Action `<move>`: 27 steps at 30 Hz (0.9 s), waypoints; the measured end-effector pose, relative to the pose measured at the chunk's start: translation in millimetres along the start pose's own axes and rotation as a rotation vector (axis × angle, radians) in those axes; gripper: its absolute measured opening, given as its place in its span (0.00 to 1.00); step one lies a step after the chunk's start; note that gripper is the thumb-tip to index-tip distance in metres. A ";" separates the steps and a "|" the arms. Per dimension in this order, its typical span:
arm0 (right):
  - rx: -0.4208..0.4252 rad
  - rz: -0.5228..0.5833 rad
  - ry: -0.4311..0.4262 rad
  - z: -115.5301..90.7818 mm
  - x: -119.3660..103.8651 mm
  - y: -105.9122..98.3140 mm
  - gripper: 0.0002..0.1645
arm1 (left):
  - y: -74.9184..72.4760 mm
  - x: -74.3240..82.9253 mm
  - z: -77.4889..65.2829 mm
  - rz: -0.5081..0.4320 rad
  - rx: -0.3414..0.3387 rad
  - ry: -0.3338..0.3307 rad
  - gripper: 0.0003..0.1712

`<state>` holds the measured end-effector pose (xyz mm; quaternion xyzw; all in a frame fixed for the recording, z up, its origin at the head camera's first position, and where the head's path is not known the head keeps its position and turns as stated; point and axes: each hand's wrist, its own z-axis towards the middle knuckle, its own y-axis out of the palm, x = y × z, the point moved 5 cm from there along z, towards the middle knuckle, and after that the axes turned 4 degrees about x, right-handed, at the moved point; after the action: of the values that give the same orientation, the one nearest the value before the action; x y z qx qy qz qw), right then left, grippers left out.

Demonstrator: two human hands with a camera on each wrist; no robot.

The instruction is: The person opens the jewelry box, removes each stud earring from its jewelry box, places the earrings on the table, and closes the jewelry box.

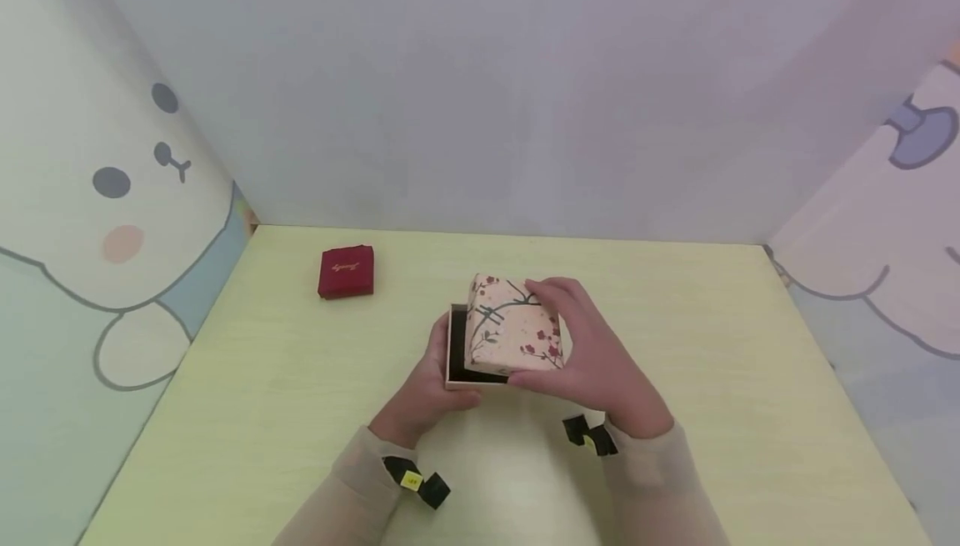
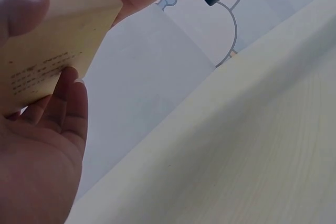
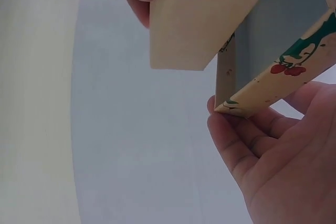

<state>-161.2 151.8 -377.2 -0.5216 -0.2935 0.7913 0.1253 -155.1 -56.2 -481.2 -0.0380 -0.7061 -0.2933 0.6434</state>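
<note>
My left hand (image 1: 433, 385) grips the base of a small cardboard box (image 1: 454, 384), with the thumb along its near side. In the left wrist view, rows of small print show on the underside of the box base (image 2: 68, 40), and the fingers curl beneath it. The right hand (image 1: 596, 358) holds the box lid (image 1: 513, 329), pale pink with red blossoms and dark branches, between thumb and fingers. The lid sits off to the right over the base, so a strip of dark interior shows at left. In the right wrist view, a gap separates the lid (image 3: 268, 85) from the base (image 3: 194, 24).
A dark red box (image 1: 346, 272) with gold lettering lies on the pale yellow table (image 1: 225, 413), back left. A plain curtain-like backdrop (image 1: 510, 96) stands behind the table, with cartoon-printed panels (image 1: 112, 279) at both sides. Black trackers (image 1: 416, 482) are strapped to both wrists.
</note>
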 end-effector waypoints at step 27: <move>0.017 -0.119 -0.101 44.3 45.8 -31.9 0.60 | 1.6 -3.3 0.8 0.055 0.019 -0.005 0.69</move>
<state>-223.8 185.5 -380.1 -0.4618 -0.3232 0.8101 0.1614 -154.6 -53.4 -483.6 -0.0520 -0.7092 -0.2688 0.6497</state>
